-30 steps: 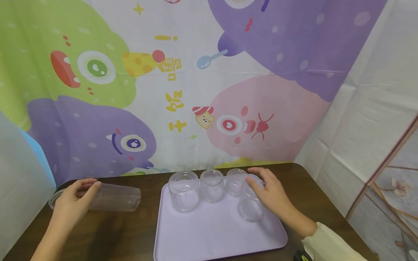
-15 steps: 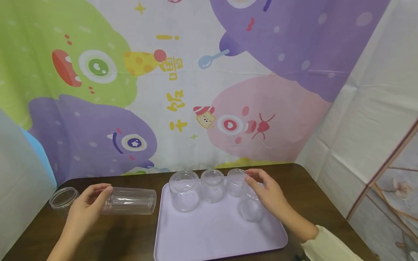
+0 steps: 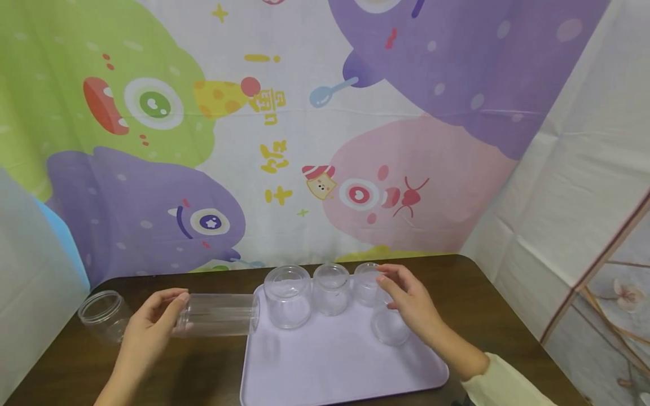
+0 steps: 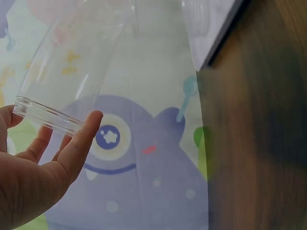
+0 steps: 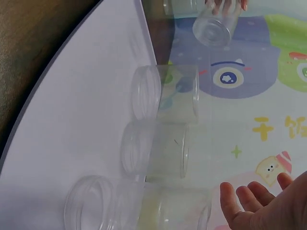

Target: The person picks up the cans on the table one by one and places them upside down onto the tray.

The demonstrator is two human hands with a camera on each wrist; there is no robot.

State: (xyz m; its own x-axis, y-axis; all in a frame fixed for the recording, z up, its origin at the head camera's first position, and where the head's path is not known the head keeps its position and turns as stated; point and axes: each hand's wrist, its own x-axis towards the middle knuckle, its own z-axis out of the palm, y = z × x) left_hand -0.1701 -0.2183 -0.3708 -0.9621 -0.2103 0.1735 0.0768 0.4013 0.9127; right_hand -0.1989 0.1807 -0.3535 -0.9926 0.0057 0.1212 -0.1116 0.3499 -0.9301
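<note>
My left hand (image 3: 147, 327) grips a tall clear jar (image 3: 218, 314) by its threaded mouth. The jar lies sideways in the air, its base toward the lilac tray (image 3: 315, 372). In the left wrist view, thumb and fingers surround the jar's ridged rim (image 4: 50, 116). My right hand (image 3: 413, 301) hovers by the tray's right end with fingers bent loosely and nothing visible in them; it partly hides clear jars there. Along the tray's back stand a wide clear jar (image 3: 288, 299), a narrower one (image 3: 332, 290) and another (image 3: 365, 285). Nearer me is a round clear container (image 3: 390, 327).
Another clear open-topped jar (image 3: 104, 310) stands on the dark wooden table (image 3: 198, 372) at the left, close behind my left hand. A cartoon-printed curtain (image 3: 284, 225) hangs at the table's back edge. A pale wall covering (image 3: 548, 214) rises on the right.
My left hand has carried the tall jar rightward, from beside the standing jar to the tray's left edge. My right hand has shifted slightly left, with its fingers still near the jars.
</note>
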